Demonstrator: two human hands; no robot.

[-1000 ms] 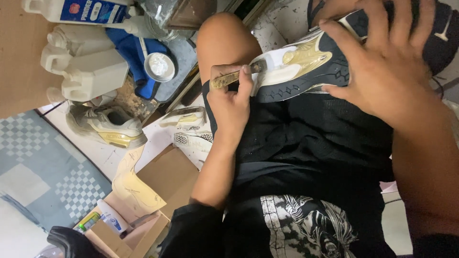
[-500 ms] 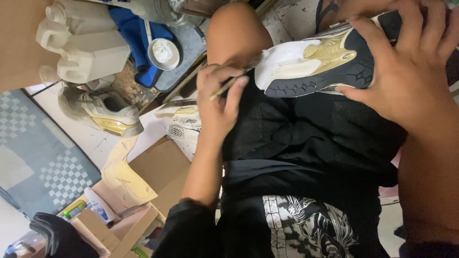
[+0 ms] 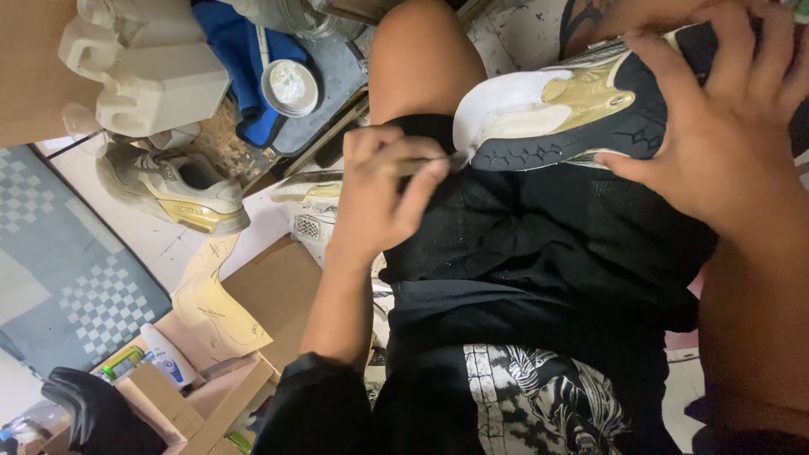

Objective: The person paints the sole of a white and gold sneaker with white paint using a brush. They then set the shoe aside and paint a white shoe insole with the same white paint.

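Both hands work over the lap: the left hand (image 3: 379, 190) pinches a thin brush (image 3: 421, 164), its tip touching the white toe of the sole. Fingers of the right hand (image 3: 716, 135) spread over an upturned shoe (image 3: 556, 118), gripping it. Another sneaker (image 3: 173, 190) lies on the floor beside white jugs (image 3: 152, 72).

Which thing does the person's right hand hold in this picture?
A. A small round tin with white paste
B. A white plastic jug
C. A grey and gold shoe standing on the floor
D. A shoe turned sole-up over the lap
D: the right hand grips the shoe turned sole-up over the lap, while the left hand holds a thin brush at the sole's edge.
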